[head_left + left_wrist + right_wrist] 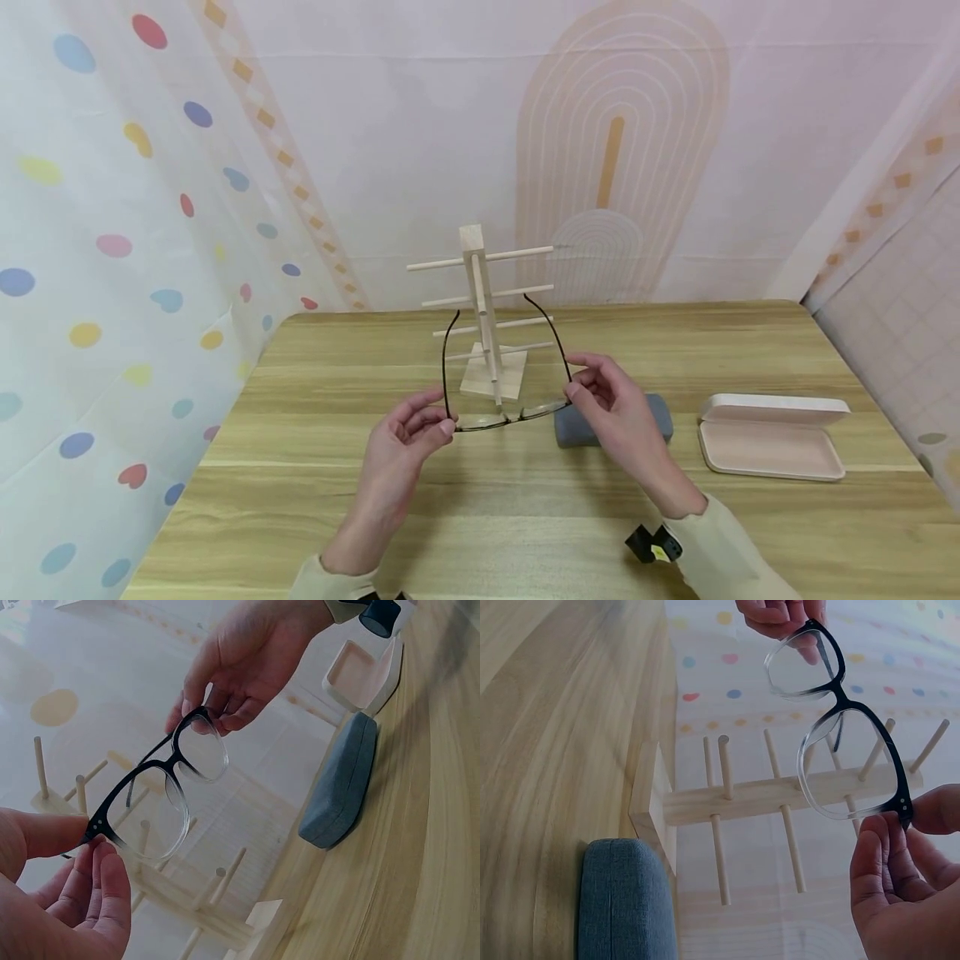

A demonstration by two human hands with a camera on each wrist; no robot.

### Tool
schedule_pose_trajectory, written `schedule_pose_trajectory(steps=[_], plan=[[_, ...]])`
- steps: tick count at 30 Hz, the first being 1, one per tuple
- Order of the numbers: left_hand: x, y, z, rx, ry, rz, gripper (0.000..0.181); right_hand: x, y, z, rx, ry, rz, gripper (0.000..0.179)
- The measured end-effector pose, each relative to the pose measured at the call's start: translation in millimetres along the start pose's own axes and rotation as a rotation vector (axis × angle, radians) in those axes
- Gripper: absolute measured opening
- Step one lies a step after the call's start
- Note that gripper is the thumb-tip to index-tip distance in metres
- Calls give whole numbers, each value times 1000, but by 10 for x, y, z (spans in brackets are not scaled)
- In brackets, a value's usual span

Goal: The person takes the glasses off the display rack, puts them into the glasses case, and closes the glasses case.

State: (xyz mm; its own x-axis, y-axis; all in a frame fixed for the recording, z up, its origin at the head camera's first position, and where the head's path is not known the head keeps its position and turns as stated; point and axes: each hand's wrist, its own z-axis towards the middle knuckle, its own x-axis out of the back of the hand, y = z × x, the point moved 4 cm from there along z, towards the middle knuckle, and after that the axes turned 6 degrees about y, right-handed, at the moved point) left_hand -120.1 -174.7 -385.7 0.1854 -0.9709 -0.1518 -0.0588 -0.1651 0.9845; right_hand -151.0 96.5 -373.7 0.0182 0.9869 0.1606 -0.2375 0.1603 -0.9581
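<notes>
A pair of eyeglasses [175, 759] with a black upper frame and clear lower rims is held up in the air between both hands. At one hinge corner the left hand [405, 442] pinches it between thumb and fingers. The right hand [611, 412] pinches the opposite corner the same way. Both temples are unfolded and point away, toward a wooden display stand [480, 292] with several horizontal pegs. In the head view the glasses appear in front of the stand's base [513, 375]. No glasses show on the pegs.
A closed blue-grey glasses case [341, 780] lies on the wooden table [300, 500], partly behind the right hand in the head view. Farther right an open white case with a pink lining [772, 446] lies on the tabletop. A patterned curtain [420, 125] hangs behind the table.
</notes>
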Motion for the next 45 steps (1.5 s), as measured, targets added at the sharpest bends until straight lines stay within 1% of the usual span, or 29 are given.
schedule_pose_trajectory(steps=[10, 21, 26, 29, 35, 41, 45], plan=[[-20, 6, -55, -27, -20, 13, 42, 36, -20, -74, 27, 22, -22, 32], [-40, 37, -82, -55, -3, 28, 35, 67, -64, -112, 104, 64, -47, 30], [-51, 80, -94, -85, 3, 37, 31, 80, -86, -131, 133, 85, -34, 30], [-61, 120, -105, -114, 7, 61, 29, 90, -100, -137, 159, 98, -32, 31], [-96, 197, -123, -154, 16, 84, 30, 117, -143, -151, 208, 134, -46, 31], [-146, 237, -117, -177, 10, 91, 31, 143, -160, -158, 205, 139, 3, 33], [-188, 254, -115, -183, -1, 79, 32, 176, -168, -168, 198, 146, 29, 33]])
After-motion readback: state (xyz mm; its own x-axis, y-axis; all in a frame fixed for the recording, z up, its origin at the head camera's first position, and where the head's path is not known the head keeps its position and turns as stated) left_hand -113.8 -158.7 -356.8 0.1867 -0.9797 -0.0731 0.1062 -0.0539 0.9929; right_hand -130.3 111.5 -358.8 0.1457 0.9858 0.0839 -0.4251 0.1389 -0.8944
